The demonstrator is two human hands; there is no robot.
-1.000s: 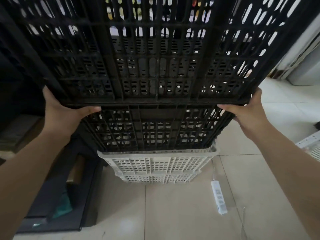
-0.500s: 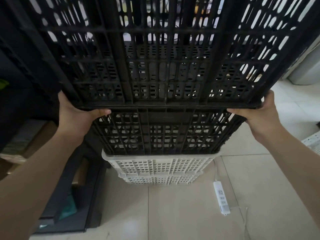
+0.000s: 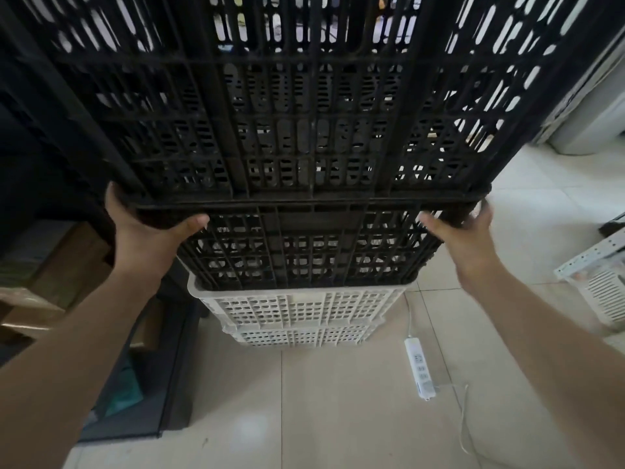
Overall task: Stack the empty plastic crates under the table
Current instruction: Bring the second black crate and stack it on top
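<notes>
Crates filled most of the frame: we held the top black crate [image 3: 304,113] by its near rim, our left hand [image 3: 145,238] wrapped around the left corner with the thumb along the front edge, our right hand [image 3: 463,238] closed on the right corner, thumb likewise laid inward. That crate sat tilted toward us above a second black crate [image 3: 304,252], which nested in two white crates [image 3: 297,316] standing on the floor at centre frame.

What could have gone wrong, we judged, was mostly a matter of alignment. If the held crate came down skewed, one corner could have ridden on the lower rim instead of seating, and the tall stack might have rocked or tipped. Our thumbs lay right along the seam between the two black crates, so a sudden drop could have pinched them. The crate also blocked our view of anything behind it, so we could not tell what lay beyond.

Pale glossy floor tiles [image 3: 338,401] ran under everything. A white power strip [image 3: 419,370] lay just beside the stack at lower right, its cord trailing away, a likely snag for feet or a sliding crate. Dark open boxes [image 3: 135,384] and cardboard sat at lower left, and a white slotted item [image 3: 602,292] showed at the right edge. No bench was plainly visible.
</notes>
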